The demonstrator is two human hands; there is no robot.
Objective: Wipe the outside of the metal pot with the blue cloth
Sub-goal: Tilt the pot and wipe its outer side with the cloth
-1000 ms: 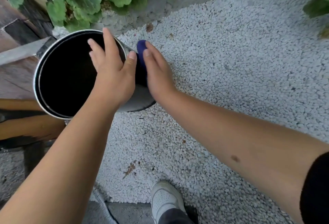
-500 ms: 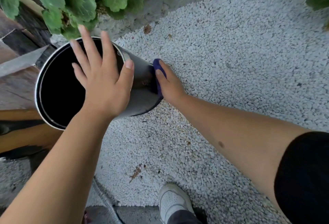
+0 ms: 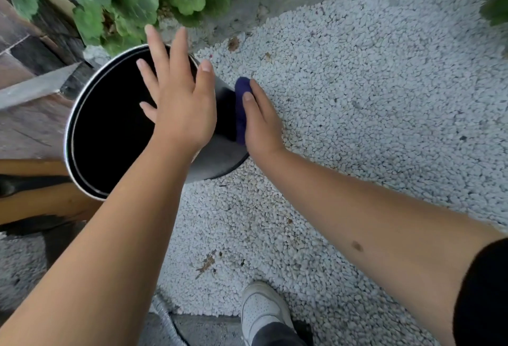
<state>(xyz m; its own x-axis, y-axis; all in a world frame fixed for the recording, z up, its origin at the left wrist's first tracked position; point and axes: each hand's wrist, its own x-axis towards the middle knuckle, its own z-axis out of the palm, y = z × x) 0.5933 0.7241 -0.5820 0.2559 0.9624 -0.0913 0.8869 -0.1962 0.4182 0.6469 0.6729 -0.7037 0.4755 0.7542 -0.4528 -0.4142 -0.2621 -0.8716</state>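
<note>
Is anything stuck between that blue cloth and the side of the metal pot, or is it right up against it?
Nothing visible stands between them. The right hand presses the blue cloth straight against the round metal pot, its outer wall.

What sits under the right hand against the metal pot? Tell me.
A folded blue cloth lies between the right hand and the round metal pot's grey outer wall. Most of the cloth is covered by the palm.
</note>
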